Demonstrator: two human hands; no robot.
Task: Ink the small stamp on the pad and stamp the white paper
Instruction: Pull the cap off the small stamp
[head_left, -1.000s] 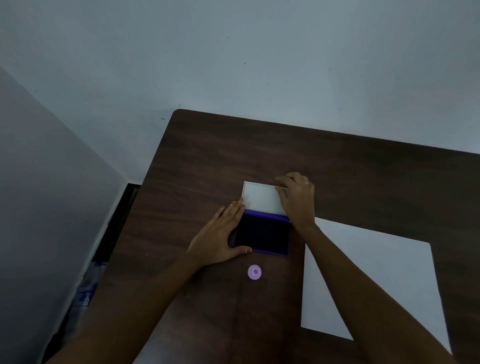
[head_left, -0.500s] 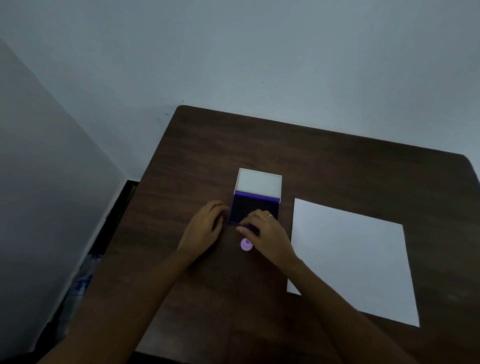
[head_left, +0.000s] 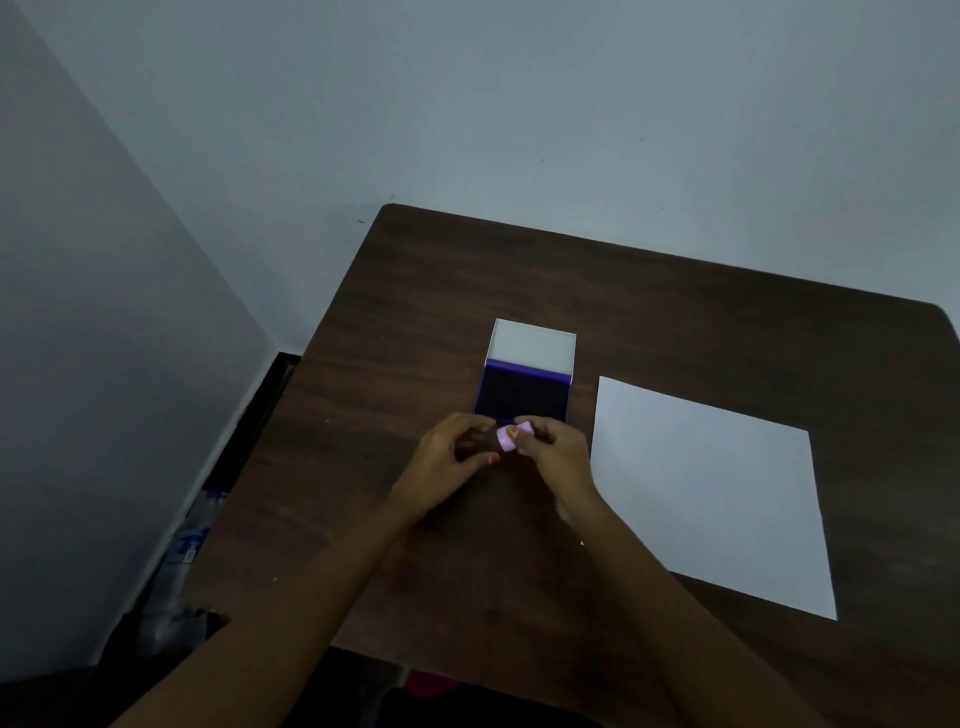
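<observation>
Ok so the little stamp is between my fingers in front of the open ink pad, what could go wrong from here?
1. The small stamp is pinched only at fingertips by the left hand and right hand; it could slip onto the table.
2. The ink pad sits open just beyond your fingers, so they could brush it and pick up ink.
3. Inked fingers could then smudge the blank white paper to your right.

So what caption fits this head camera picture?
Both hands hold small pink round stamp before open purple ink pad.

Plain indoor room, bare pale walls (head_left: 467, 104), dark wooden table (head_left: 675, 312) in corner
</observation>
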